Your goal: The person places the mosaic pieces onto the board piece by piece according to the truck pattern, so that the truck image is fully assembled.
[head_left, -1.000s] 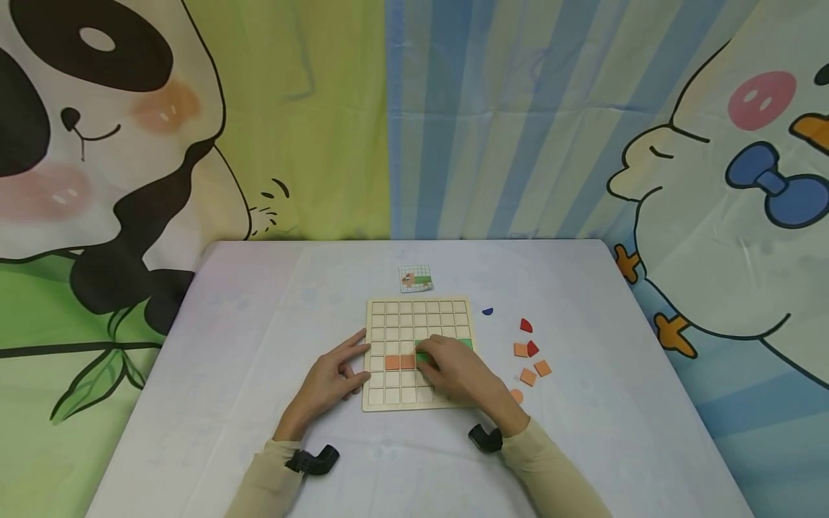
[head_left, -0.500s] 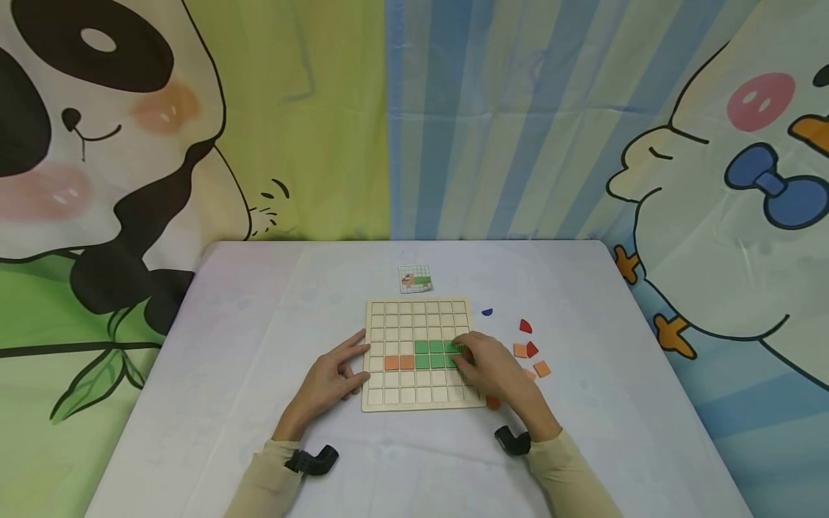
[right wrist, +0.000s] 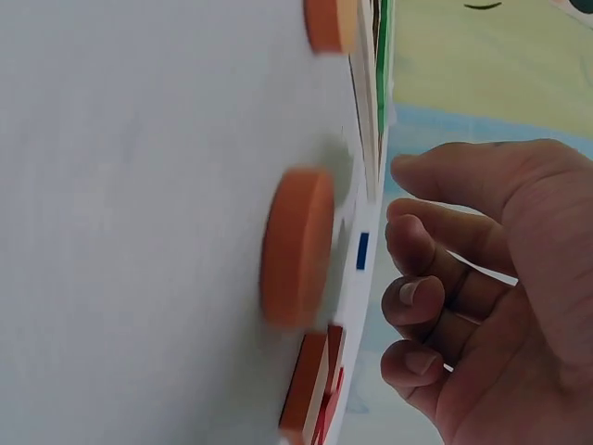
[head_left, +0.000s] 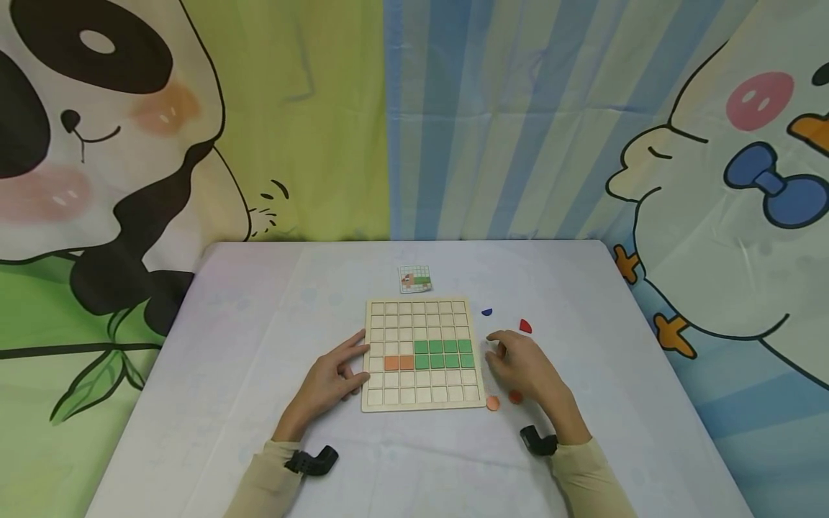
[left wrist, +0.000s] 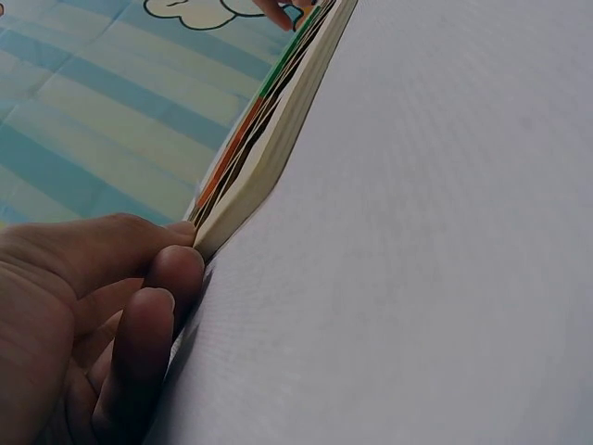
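Observation:
A light wooden grid board (head_left: pixel 424 394) lies on the table. It has two rows of green square tiles (head_left: pixel 443 353) at the right and two orange square tiles (head_left: pixel 399 362) beside them. At the board's left edge, my left hand (head_left: pixel 330 378) rests with index finger and thumb spread apart; in the left wrist view the thumb (left wrist: pixel 120 246) touches the board's rim. My right hand (head_left: pixel 524 367) hovers right of the board, fingers loosely bent and nothing visible between them. Below that hand lie two orange round pieces (head_left: pixel 493 403). In the right wrist view, one round piece (right wrist: pixel 296 246) looks close.
A small picture card (head_left: pixel 415 278) lies behind the board. A blue half-round piece (head_left: pixel 487 312) and a red wedge piece (head_left: pixel 526 326) sit to the board's right. Orange square pieces (right wrist: pixel 304 385) show in the right wrist view, covered by the right hand in the head view.
My right hand has moved right, from over the green tiles to beyond the board's right edge, uncovering both green rows. The left hand has stayed at the board's left edge.

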The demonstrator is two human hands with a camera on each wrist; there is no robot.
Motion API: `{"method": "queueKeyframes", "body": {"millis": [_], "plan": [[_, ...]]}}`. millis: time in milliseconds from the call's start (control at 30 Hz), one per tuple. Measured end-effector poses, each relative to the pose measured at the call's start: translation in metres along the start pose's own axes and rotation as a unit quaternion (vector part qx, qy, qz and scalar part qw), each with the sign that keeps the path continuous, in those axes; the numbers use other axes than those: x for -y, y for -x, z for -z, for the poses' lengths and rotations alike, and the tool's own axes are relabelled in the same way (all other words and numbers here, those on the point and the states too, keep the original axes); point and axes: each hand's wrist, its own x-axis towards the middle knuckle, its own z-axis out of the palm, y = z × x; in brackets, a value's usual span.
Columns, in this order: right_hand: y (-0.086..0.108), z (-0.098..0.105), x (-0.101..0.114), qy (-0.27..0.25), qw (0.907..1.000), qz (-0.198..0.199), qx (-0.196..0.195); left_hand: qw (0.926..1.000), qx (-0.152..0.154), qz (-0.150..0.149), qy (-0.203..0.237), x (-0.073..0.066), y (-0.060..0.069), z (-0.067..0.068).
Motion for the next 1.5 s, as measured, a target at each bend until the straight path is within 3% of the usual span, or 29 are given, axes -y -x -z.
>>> {"method": "queueKeyframes", "body": {"millis": [267,667,967,1500], "plan": [[0.009,0.008,-0.019,0.005,0.9993,-0.036,-0.005,1.0,0.0,-0.002,-0.001,-0.001,0.001,0.0],[0.018,0.017,-0.038,0.006,0.9983,-0.058,-0.004,1.0,0.001,0.009,-0.004,-0.001,0.001,-0.001],[0.018,0.018,-0.046,0.014,0.9957,-0.09,0.015,0.9999,0.002,0.008,-0.006,-0.001,0.002,0.0],[0.019,0.019,-0.048,0.013,0.9954,-0.095,0.012,1.0,0.003,0.001,-0.002,-0.001,0.001,0.001]]}}
